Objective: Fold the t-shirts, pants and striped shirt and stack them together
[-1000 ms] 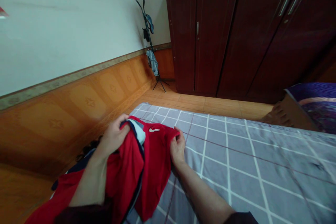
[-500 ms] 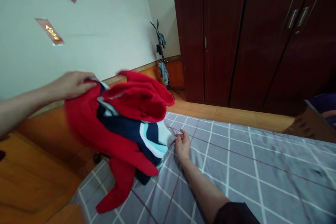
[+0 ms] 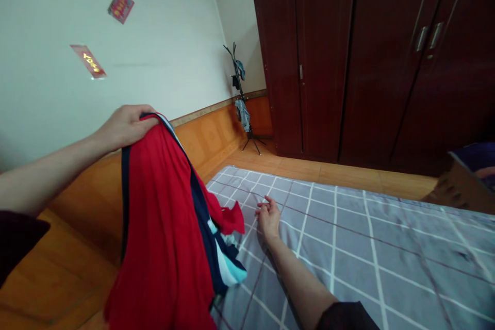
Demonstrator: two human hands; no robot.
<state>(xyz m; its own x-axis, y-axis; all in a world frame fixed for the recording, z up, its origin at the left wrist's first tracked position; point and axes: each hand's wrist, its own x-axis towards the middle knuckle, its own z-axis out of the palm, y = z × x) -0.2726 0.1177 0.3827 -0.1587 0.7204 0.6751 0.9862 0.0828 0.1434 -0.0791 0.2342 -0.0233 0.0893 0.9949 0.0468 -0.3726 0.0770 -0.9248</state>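
Note:
My left hand (image 3: 129, 125) is closed on the upper edge of a red jacket (image 3: 162, 227) and holds it up at the left. Navy, white and light blue panels run along the jacket's right side, and a red sleeve end sticks out toward the bed. Its lower part hangs down past the bottom of the view. Palm up, my right hand (image 3: 269, 216) rests on the checked grey bedsheet (image 3: 309, 237), to the right of the jacket and apart from it. Its fingers are loosely bent and spread, with nothing in them.
A dark red wardrobe (image 3: 320, 62) stands along the far side, past a strip of wooden floor. In the corner is a black coat stand (image 3: 240, 82) with a cap and cloths. A cardboard box (image 3: 460, 180) sits at the right beyond the bed.
The jacket has swung from a bunched, spread shape over the bed to hanging down from my left hand, which has shifted slightly right. My right hand has hardly moved.

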